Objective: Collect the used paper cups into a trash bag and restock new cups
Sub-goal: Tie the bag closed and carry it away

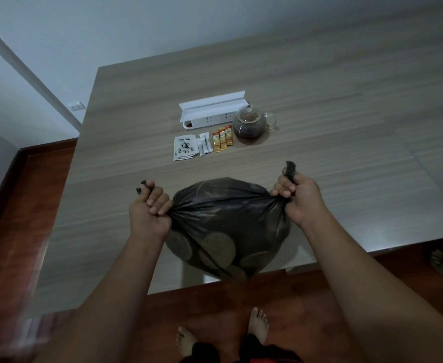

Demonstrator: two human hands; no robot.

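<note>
A black trash bag [228,213] bulges at the near edge of the wooden table [346,153]. Round outlines of paper cups [219,246] show through its thin plastic. My left hand [151,209] grips the bag's left gathered corner in a fist. My right hand [297,197] grips the right gathered corner, and a twisted black end sticks up above its fingers. The two hands pull the bag's mouth taut between them. No loose cups are in view on the table.
Mid-table stand a white cup-dispenser box [212,110], a glass teapot [251,124] of dark tea, a tea packet [185,148], white sachets [205,145] and orange sachets [223,138]. Red-brown floor and my bare feet [259,323] lie below. Another person's foot [438,260] shows at right.
</note>
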